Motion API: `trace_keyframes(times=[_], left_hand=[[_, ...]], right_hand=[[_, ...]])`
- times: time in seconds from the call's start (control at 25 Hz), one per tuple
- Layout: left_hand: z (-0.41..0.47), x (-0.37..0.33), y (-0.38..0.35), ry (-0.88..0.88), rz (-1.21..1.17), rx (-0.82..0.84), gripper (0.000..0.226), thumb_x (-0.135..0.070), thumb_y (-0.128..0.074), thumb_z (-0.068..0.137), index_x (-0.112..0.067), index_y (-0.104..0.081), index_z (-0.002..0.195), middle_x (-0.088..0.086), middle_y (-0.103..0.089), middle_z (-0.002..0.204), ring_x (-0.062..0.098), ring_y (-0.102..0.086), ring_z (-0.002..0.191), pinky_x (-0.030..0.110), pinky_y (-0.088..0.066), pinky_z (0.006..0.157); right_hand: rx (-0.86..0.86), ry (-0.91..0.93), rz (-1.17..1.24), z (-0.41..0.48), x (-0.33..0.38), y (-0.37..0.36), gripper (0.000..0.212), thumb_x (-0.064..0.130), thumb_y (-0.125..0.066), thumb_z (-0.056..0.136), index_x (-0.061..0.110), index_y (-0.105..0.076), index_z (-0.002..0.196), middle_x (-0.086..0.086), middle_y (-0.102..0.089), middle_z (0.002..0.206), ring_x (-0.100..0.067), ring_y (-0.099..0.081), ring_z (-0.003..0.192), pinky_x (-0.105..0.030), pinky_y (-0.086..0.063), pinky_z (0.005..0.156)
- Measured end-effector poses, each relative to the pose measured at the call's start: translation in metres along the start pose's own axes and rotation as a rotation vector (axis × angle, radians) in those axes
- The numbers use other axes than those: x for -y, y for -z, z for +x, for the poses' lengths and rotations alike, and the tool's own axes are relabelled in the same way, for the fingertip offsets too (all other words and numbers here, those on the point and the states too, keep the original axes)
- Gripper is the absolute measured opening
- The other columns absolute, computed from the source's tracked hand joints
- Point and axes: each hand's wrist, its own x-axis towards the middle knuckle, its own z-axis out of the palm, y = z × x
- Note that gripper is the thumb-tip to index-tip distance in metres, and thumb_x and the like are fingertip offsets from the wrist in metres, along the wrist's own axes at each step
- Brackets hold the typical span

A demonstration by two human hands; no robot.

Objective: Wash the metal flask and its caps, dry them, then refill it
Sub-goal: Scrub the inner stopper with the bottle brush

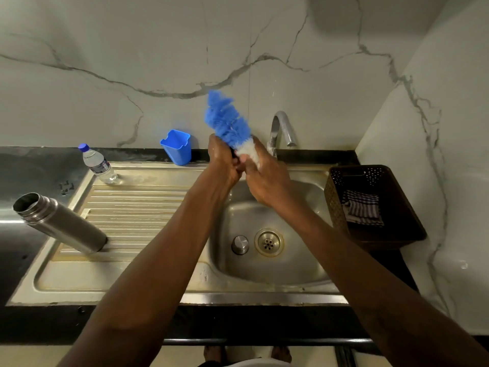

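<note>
The metal flask [60,223] stands uncapped on the draining board at the left, its open mouth tilted toward the far left. A metal cap [240,245] lies in the sink basin beside the drain. Both my hands are raised over the basin near the tap [281,131]. My left hand [225,162] grips the handle of a blue and white bottle brush [227,120], whose bristles point up. My right hand [267,178] is curled round the white lower bristles of the brush.
A plastic water bottle [98,164] with a blue cap stands at the back of the steel sink unit [127,282]. A blue plastic holder [176,147] sits by the wall. A brown basket [336,207] at the right holds a checked cloth [362,211].
</note>
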Motion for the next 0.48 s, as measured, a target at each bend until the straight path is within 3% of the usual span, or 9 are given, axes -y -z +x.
trace_keyframes(times=[0.08, 0.2, 0.32, 0.4, 0.48], left_hand=[[-0.005, -0.001, 0.002, 0.039, 0.038, 0.052, 0.048, -0.041, -0.028, 0.108, -0.018, -0.046, 0.070, -0.002, -0.036, 0.055, 0.008, -0.026, 0.037, 0.018, -0.019, 0.036], [-0.016, 0.012, 0.002, 0.069, 0.029, 0.113, 0.048, -0.034, -0.024, 0.107, -0.015, -0.051, 0.072, -0.002, -0.031, 0.051, 0.009, -0.023, 0.034, 0.018, -0.016, 0.035], [-0.015, 0.001, 0.001, 0.018, -0.034, 0.187, 0.053, -0.038, -0.020, 0.105, -0.009, -0.058, 0.085, -0.001, -0.031, 0.052, 0.011, -0.023, 0.036, 0.019, -0.017, 0.035], [-0.009, -0.011, 0.005, -0.025, 0.045, 0.143, 0.055, -0.040, -0.017, 0.104, -0.007, -0.058, 0.087, 0.000, -0.031, 0.053, 0.011, -0.021, 0.037, 0.019, -0.018, 0.035], [-0.006, -0.012, 0.007, -0.065, 0.127, 0.084, 0.054, -0.040, -0.018, 0.104, -0.008, -0.057, 0.085, 0.001, -0.032, 0.053, 0.012, -0.020, 0.039, 0.019, -0.018, 0.036]], right_hand=[[-0.016, -0.019, 0.030, -0.007, -0.006, -0.002, 0.053, 0.043, -0.041, 0.108, 0.034, -0.029, 0.159, -0.005, -0.066, 0.127, -0.024, -0.063, 0.112, -0.035, -0.047, 0.092], [-0.009, -0.114, 0.051, 0.024, 0.005, 0.009, 0.056, 0.047, -0.039, 0.107, 0.036, -0.023, 0.161, -0.003, -0.065, 0.122, -0.015, -0.064, 0.098, -0.036, -0.051, 0.094], [-0.044, -0.094, 0.079, 0.037, 0.002, 0.026, 0.053, 0.043, -0.040, 0.108, 0.030, -0.030, 0.158, 0.000, -0.059, 0.125, -0.024, -0.062, 0.104, -0.045, -0.051, 0.099], [-0.026, -0.057, 0.081, 0.029, -0.005, 0.029, 0.051, 0.038, -0.041, 0.108, 0.027, -0.030, 0.157, 0.005, -0.058, 0.110, -0.025, -0.059, 0.098, -0.045, -0.052, 0.097], [0.006, -0.041, 0.042, 0.020, -0.004, 0.026, 0.055, 0.038, -0.039, 0.110, 0.030, -0.022, 0.161, -0.008, -0.063, 0.122, -0.029, -0.062, 0.104, -0.042, -0.051, 0.096]])
